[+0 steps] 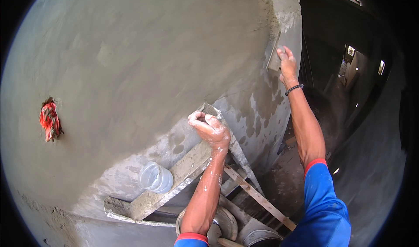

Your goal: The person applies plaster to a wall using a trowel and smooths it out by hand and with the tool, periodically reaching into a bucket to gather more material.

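My right hand (288,66) is raised to the right end of the wall, its fingers closed around a plastering float (274,60). The float's long edge lies against the plaster near the wall's corner. Lower down and nearer the middle, my left hand (211,128) has its fingers curled in and is dusted white. Whether anything sits inside that fist is hidden. Just behind it is the far end of a mortar-covered plank (179,169). The wall (148,51) carries smooth, damp grey plaster above a paler, splashed strip.
A clear plastic tub (156,177) stands on the plank. Red crumpled material (50,121) pokes from a hole in the wall at left. Below are a wooden batten (262,198) slanting downward and a bucket (261,237). A dark passage (336,85) opens at right.
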Motion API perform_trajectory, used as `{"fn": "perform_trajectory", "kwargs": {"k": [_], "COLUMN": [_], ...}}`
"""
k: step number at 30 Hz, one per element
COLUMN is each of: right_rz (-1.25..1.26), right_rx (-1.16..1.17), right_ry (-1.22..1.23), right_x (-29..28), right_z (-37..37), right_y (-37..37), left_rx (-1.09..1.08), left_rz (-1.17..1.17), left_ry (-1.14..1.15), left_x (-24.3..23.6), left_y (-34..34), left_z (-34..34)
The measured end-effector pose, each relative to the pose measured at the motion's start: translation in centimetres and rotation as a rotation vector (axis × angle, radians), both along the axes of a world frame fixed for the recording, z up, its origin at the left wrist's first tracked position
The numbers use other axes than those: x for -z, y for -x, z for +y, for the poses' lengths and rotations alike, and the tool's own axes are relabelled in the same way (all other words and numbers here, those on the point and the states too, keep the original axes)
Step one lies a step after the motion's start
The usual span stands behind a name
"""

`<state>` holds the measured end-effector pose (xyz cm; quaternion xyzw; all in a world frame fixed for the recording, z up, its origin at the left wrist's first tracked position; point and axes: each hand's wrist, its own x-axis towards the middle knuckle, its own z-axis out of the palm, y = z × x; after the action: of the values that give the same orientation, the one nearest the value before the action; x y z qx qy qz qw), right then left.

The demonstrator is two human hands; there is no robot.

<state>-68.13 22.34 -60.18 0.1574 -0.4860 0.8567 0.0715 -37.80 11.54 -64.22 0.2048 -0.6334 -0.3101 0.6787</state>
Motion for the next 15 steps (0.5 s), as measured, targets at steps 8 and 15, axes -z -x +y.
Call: {"fn": "perform_trajectory", "kwargs": {"k": [8,15], "right_rz": [0.267,0.271], "right_rx": [-0.002,-0.097], "right_ry": [-0.038,0.006], "right_x": [-1.2,-8.4], "right_z": [-8.5,-11.6], "right_y": [-18.8,-31.2], "left_rx": [0.019,-0.007], "left_rz": [-0.016,0.063], "left_ry": [-0.016,-0.037], "left_x": [0.9,0.6], "left_y": [-0.8,-0.5], "left_z": [-0.9,-0.7]}}
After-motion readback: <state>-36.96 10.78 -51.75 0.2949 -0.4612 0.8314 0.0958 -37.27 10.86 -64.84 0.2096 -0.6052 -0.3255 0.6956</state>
